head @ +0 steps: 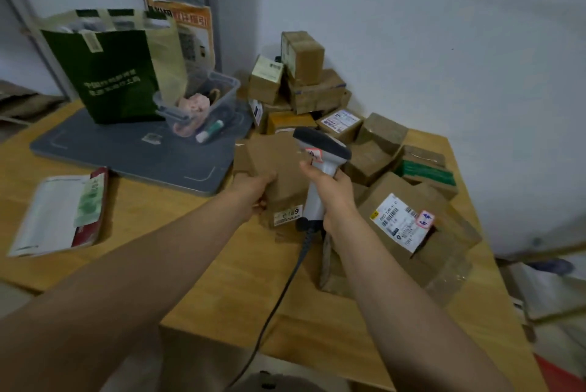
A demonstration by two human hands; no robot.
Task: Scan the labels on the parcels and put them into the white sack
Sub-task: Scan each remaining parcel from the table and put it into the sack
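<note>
left hand (pixel 253 190) fingers clamp plain brown cardboard parcel (pixel 272 166); right hand (pixel 334 193) fingers wrap grey-white handheld scanner (pixel 322 150) just right of it. Risk: small white label (pixel 287 215) sits below the right fingers, off the scanner head's line, so likely misread. white sack not in view.

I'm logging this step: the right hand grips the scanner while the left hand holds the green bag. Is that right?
Not quite. The right hand grips the scanner, but the left hand holds a brown cardboard parcel, not the green bag, which stands apart on the grey tray. The head view shows it.
</note>
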